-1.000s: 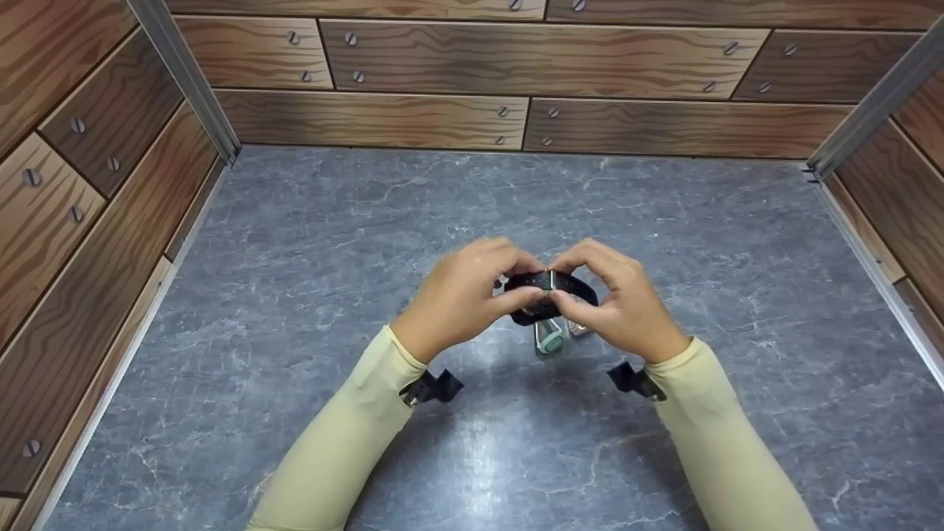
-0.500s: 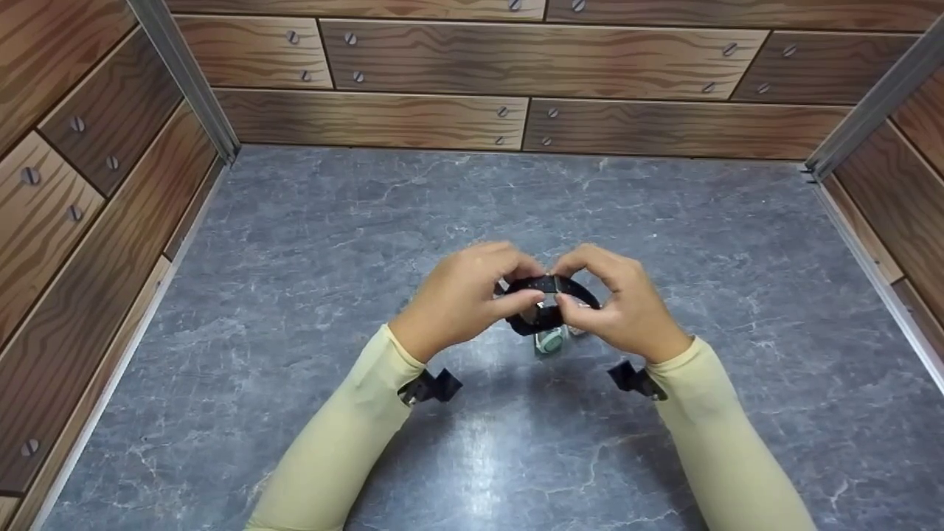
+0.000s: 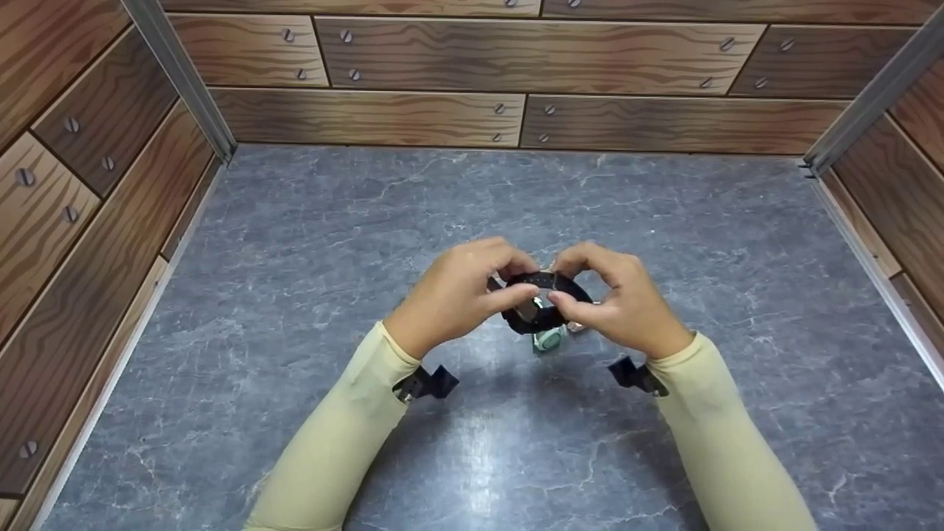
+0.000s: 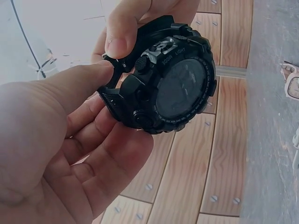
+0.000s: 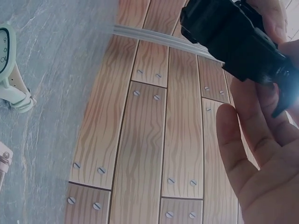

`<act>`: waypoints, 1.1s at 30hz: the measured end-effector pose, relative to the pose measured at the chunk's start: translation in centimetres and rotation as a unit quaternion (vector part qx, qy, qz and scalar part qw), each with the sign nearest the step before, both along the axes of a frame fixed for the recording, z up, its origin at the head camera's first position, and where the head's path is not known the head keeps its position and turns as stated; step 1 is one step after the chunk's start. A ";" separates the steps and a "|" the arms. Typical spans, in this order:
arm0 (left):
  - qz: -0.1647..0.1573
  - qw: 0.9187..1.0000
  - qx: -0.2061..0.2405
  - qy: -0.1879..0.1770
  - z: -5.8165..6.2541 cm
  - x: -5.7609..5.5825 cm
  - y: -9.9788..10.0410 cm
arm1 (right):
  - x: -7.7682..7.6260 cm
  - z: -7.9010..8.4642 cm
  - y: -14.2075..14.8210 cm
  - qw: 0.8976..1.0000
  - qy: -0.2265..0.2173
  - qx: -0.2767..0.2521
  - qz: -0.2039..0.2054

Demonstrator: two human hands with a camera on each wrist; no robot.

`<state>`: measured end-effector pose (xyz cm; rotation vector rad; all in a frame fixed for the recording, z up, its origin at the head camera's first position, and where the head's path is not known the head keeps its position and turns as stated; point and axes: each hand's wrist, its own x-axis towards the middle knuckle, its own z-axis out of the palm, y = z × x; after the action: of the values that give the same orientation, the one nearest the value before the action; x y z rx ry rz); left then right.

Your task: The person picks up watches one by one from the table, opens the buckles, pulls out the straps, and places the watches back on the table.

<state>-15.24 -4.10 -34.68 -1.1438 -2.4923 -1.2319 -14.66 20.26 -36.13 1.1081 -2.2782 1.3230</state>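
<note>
A chunky black digital wristwatch (image 4: 182, 88) is held up off the table between both hands, its strap bent round into a loop. My left hand (image 3: 466, 299) pinches the strap between thumb and fingers, with other fingers under the case in the left wrist view. From the other side, my right hand (image 3: 630, 306) pinches the strap near its join. In the right wrist view the black case covers part of that grip. Below the hands lies a pale green watch (image 3: 547, 340), partly hidden. Beside it is a pink watch (image 4: 291, 84) with a light face.
The grey marbled tabletop (image 3: 354, 214) spreads around the hands. Wood-patterned panels (image 3: 420, 118) rise at the back and both sides, with metal posts (image 3: 184, 81) at the corners. Small black mounts (image 3: 435, 381) sit on both wrists over pale yellow sleeves (image 3: 332, 457).
The black watch has tilted so its loop shows more openly, and its case has dropped slightly over the green watch. Both hands keep pinching the strap, with small finger shifts.
</note>
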 end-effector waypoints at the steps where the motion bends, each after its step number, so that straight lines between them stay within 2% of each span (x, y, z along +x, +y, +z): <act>1: 0.002 1.000 0.001 -0.002 0.0 0.0 -0.1 | 0.0 0.1 0.0 1.000 -0.003 -0.001 0.003; 7: 0.018 1.000 0.007 -0.020 -0.1 -0.2 -0.4 | 0.1 0.3 0.2 0.999 -0.022 -0.015 0.023; 10: 0.020 1.000 0.009 -0.020 -0.1 -0.2 -0.4 | 0.2 0.3 0.1 0.997 -0.051 -0.040 0.034; 16: 0.016 1.000 -0.002 -0.017 0.2 0.0 -0.3 | 0.6 0.4 -0.1 0.986 -0.128 -0.096 0.050; 23: 0.018 1.000 -0.011 -0.013 0.1 0.0 -0.1 | 0.9 0.6 -0.4 0.968 -0.216 -0.123 0.032; 33: 0.018 1.000 -0.006 -0.010 0.1 0.1 0.1 | 0.8 0.6 -0.2 0.958 -0.252 -0.131 0.041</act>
<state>-15.17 -4.05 -34.59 -1.0884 -2.5267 -1.2274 -13.85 20.05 -35.50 0.8535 -2.2944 2.0696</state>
